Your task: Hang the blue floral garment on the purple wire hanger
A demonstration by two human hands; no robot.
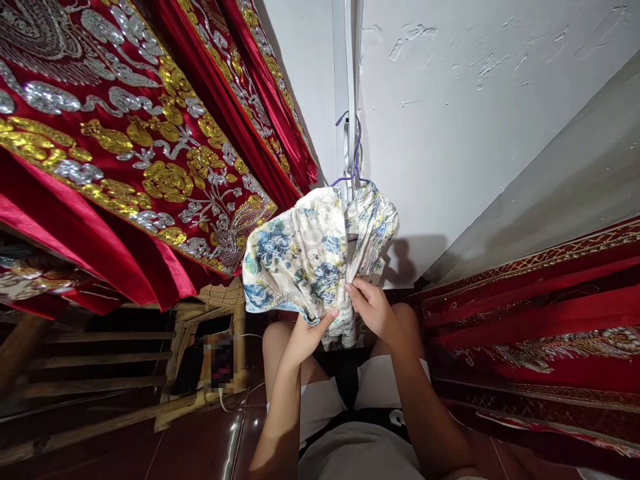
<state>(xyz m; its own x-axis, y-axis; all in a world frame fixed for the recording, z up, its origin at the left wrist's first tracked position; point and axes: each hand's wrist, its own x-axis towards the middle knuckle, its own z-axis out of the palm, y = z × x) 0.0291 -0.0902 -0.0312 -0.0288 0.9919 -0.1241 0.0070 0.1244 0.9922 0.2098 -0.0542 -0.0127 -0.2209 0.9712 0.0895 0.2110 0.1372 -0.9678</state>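
Observation:
A white garment with blue and yellow flowers (305,257) hangs on a purple wire hanger (354,157) from a fitting on the white wall. My left hand (307,333) pinches the garment's lower left edge, thumb on top. My right hand (373,308) grips the cloth near the front opening, fingers closed on a fold. Both hands are close together under the garment, above my knees.
Red cloths with gold and silver embroidery (125,147) hang at the left. More red embroidered fabric (530,333) lies at the right. A wicker chair (220,347) with a cable stands at lower left on the dark red tiled floor (200,447).

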